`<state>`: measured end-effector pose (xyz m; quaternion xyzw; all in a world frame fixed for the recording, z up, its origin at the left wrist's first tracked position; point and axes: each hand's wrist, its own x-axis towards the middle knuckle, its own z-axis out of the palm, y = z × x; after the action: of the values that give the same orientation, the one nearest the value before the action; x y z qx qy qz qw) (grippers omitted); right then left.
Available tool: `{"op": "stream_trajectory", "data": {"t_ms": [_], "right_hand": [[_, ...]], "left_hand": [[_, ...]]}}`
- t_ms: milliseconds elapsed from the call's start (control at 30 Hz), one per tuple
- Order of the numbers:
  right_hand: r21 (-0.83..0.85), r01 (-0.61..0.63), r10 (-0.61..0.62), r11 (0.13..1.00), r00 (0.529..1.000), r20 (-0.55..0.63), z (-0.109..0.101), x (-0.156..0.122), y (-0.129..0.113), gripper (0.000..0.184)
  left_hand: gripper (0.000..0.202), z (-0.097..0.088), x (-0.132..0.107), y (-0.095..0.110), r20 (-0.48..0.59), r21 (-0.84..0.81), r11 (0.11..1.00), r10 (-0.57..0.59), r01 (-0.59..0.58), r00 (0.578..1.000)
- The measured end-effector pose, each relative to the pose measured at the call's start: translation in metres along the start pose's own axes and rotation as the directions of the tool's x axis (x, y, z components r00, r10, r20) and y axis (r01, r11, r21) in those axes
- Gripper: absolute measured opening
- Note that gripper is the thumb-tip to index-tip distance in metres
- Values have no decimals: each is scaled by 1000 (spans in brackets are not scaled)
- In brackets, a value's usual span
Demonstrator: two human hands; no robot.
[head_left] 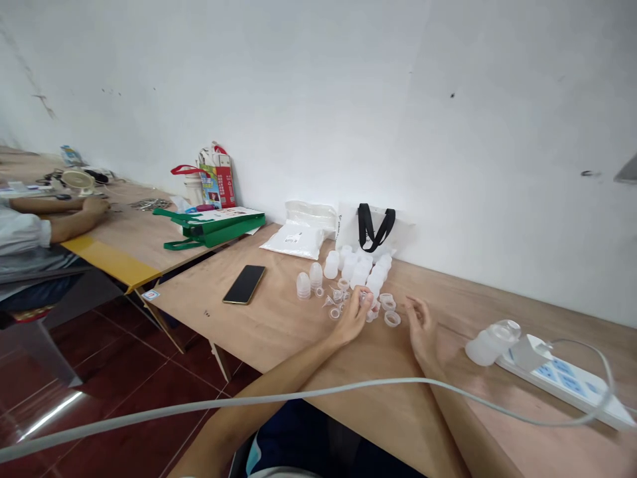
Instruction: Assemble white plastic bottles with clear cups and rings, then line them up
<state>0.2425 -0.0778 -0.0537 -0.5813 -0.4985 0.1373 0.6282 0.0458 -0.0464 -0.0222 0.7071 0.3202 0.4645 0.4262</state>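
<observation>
My left hand (352, 318), closed in a fingertip pinch on a small translucent plastic piece (365, 299) (too small in this view to say which part it is). My right hand (422, 326), open with the fingers loosely curled, holding nothing, just beside a translucent plastic ring (392, 318); a second ring (387, 302) lies near it.

Both hands are above a plywood table (378, 415), at a loose group of matching translucent parts: small funnels (328, 302), two domed caps (303, 285) and a cluster of bottles (359, 269). Behind the group, by the white wall (497, 133), stand a white plastic bag (298, 232) and a white tote with black handles (377, 227).

Left of the parts, a black smartphone (243, 284) lies flat. To the right, a larger translucent bottle (492, 342) lies on its side beside a white power strip (562, 382). A white cable (298, 398) crosses the view in front of my forearms (279, 372). At far left, a co-worker's hand (94, 209) rests on a neighbouring table (139, 232), with a green bag (213, 226) farther along.
</observation>
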Motion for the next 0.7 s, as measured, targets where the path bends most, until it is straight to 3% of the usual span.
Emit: {"op": "stream_trajectory", "data": {"t_ms": [167,400,533,700], "right_hand": [[136,50,-82,989,966,245,7,-34,-25,54],[7,127,-126,992,979,163,13,-40,-27,46],[-34,58,-55,998,994,98,12,-40,-25,47],[37,119,-123,992,986,112,12,-40,-31,50]], "left_hand": [[42,24,0,7,95,-141,990,-1,15,995],[57,14,-7,9,284,-174,982,-19,71,959],[56,13,-10,13,427,-61,996,-26,58,904],[45,6,-7,18,408,17,1000,-6,-1,913]]}}
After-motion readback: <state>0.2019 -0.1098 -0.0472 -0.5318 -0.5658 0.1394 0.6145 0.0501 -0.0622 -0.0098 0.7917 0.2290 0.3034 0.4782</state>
